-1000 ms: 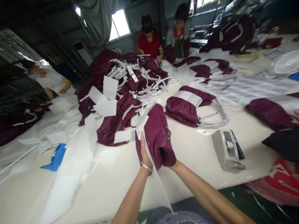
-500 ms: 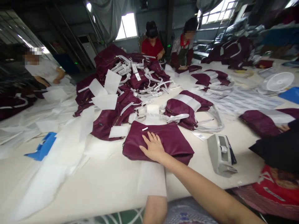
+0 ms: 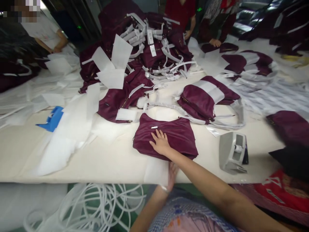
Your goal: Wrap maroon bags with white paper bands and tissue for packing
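Observation:
A burgundy handbag lies flat on the table in front of me, a small white tag on its upper face. My right hand rests on the bag with its fingers spread, holding nothing. Just below the bag's near edge is my left hand, palm partly showing beside a white foam sheet. The sheet overlaps part of that hand and runs up to the bag's near edge. My right forearm and the sheet hide most of the left fingers, so their grip is unclear.
A heap of burgundy bags with wrapped straps rises behind. A grey tape dispenser stands to the right, a blue dispenser to the left near foam sheets. Another wrapped bag lies behind right. Co-workers stand around the table.
My view has tilted down, showing the table's front edge and coiled white tubing. My left hand now shows beside the foam sheet that covered it. My right hand stays on the bag.

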Action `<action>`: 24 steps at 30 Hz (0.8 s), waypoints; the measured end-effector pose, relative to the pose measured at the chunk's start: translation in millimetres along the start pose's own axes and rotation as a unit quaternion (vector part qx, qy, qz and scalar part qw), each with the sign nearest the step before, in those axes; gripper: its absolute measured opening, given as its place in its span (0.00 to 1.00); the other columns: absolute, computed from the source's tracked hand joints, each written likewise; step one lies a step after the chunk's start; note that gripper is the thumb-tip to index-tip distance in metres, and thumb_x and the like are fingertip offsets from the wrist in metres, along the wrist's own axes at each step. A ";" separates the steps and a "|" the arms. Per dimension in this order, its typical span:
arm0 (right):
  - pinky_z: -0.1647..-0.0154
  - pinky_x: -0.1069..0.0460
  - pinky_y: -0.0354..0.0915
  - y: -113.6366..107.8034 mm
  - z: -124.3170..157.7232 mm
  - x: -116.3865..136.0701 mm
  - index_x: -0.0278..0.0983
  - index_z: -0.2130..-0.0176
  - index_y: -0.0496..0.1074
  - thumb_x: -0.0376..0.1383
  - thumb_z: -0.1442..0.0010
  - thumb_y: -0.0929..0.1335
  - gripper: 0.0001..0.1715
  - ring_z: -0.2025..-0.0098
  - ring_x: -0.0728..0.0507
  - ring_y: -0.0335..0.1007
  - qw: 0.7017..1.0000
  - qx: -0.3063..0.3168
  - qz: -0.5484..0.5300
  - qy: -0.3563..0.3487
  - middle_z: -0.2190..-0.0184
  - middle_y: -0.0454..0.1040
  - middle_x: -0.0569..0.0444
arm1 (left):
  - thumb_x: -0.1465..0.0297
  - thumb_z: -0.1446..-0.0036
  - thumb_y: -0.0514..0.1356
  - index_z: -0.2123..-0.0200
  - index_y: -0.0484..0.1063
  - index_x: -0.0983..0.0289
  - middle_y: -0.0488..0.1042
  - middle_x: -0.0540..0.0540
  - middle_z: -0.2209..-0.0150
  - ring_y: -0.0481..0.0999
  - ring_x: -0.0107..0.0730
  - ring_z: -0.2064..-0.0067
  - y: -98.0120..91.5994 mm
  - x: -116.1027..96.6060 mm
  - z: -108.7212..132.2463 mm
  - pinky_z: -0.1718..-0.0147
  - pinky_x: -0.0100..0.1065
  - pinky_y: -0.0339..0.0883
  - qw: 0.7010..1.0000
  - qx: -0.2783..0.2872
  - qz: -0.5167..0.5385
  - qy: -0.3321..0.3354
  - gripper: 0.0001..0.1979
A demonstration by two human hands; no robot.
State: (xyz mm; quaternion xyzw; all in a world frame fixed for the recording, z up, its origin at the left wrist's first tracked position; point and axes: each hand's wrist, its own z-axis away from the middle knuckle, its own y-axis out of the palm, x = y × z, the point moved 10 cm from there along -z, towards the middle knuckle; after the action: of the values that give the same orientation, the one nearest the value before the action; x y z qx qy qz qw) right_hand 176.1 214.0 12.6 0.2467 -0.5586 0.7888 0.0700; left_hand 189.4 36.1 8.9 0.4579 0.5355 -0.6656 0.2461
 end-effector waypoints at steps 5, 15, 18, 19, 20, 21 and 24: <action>0.31 0.36 0.32 6.7 21.1 7.1 0.39 0.31 0.50 0.42 0.32 0.58 0.33 0.28 0.36 0.28 0.989 -0.126 0.019 -0.073 0.28 0.39 0.47 | 0.59 0.34 0.52 0.58 0.79 0.63 0.82 0.53 0.63 0.82 0.37 0.62 -5.8 -36.9 27.5 0.65 0.31 0.76 0.962 0.210 0.161 -0.072 0.18; 0.31 0.41 0.46 1.0 44.1 7.3 0.31 0.41 0.68 0.33 0.34 0.58 0.25 0.31 0.38 0.48 0.980 -0.134 -0.020 -0.146 0.36 0.61 0.44 | 0.65 0.33 0.47 0.43 0.67 0.64 0.70 0.60 0.42 0.69 0.36 0.40 -146.5 58.3 -100.0 0.39 0.44 0.62 0.985 -0.150 -0.083 0.004 0.20; 0.36 0.45 0.56 -13.5 54.0 -1.0 0.33 0.46 0.73 0.30 0.34 0.56 0.24 0.39 0.42 0.62 0.976 -0.134 -0.058 -0.160 0.42 0.70 0.47 | 0.73 0.34 0.45 0.42 0.65 0.64 0.64 0.60 0.37 0.60 0.37 0.34 -119.6 75.3 -90.4 0.36 0.46 0.58 0.972 -0.116 -0.193 0.068 0.21; 0.37 0.46 0.59 -22.5 54.3 -5.9 0.35 0.46 0.73 0.30 0.34 0.57 0.24 0.41 0.42 0.64 0.974 -0.152 -0.070 -0.151 0.44 0.71 0.47 | 0.74 0.34 0.44 0.41 0.64 0.64 0.61 0.60 0.35 0.57 0.37 0.33 -113.0 76.4 -85.0 0.36 0.46 0.57 0.964 -0.111 -0.229 0.081 0.22; 0.39 0.46 0.61 -32.8 52.8 -11.3 0.36 0.46 0.73 0.30 0.33 0.57 0.23 0.43 0.43 0.66 0.971 -0.177 -0.081 -0.138 0.45 0.72 0.48 | 0.76 0.35 0.44 0.40 0.63 0.64 0.60 0.59 0.35 0.56 0.36 0.32 -108.6 76.4 -80.5 0.36 0.47 0.57 0.956 -0.109 -0.259 0.087 0.22; 0.40 0.46 0.62 -43.3 49.4 -15.7 0.37 0.47 0.73 0.31 0.33 0.57 0.23 0.45 0.42 0.66 0.967 -0.203 -0.090 -0.124 0.46 0.73 0.48 | 0.77 0.35 0.45 0.39 0.62 0.64 0.60 0.59 0.35 0.56 0.36 0.32 -105.5 75.4 -77.4 0.36 0.47 0.58 0.948 -0.107 -0.285 0.089 0.23; 0.43 0.47 0.63 -65.0 27.1 -16.7 0.38 0.47 0.73 0.34 0.33 0.60 0.20 0.46 0.42 0.67 0.958 -0.245 -0.100 -0.106 0.49 0.74 0.47 | 0.77 0.36 0.46 0.38 0.61 0.63 0.60 0.59 0.34 0.56 0.35 0.33 -101.2 69.5 -76.1 0.36 0.46 0.57 0.930 -0.094 -0.344 0.092 0.23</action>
State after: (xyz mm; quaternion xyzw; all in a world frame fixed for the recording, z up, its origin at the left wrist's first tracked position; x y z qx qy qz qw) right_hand 224.1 215.8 66.7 0.3588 -0.7115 0.5858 0.1478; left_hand 101.0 149.7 -3.0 0.2795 0.7407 -0.6109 -0.0067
